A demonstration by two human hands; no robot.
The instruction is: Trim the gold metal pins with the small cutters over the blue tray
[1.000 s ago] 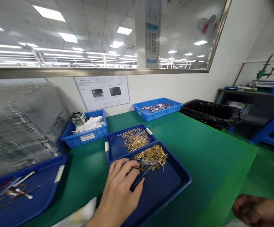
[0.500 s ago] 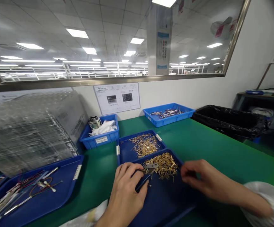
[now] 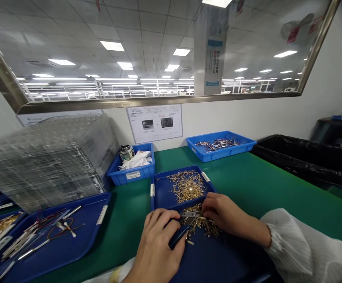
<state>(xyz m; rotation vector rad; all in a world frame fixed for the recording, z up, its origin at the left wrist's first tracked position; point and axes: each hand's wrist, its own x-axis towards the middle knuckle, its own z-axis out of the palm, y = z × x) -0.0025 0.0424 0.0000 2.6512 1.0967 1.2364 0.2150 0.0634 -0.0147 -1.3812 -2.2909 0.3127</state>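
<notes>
My left hand (image 3: 161,241) is wrapped round a pair of small pliers (image 3: 179,236) with dark blue handles. Their grey metal jaws point right, over a pile of small brass-coloured pins (image 3: 207,226) in the nearer dark blue tray (image 3: 215,257). At the jaw tips is my right hand (image 3: 222,212), its fingers pinched together just above the pile. Whatever those fingertips hold is hidden. A second dark blue tray (image 3: 163,192), directly behind, carries a spread of thin golden pins (image 3: 188,186).
Left of my hands, a dark blue tray (image 3: 85,239) holds cables and probes. Behind it stand bubble-wrapped stacked racks (image 3: 61,165). A blue bin (image 3: 132,177) contains white cloth. Farther right are a blue tray (image 3: 226,151) of small parts and a black-lined bin (image 3: 300,157).
My right hand has moved left from the tray's right side to the plier jaws and closed its fingers. My left hand keeps hold of the pliers. The view has shifted slightly left.
</notes>
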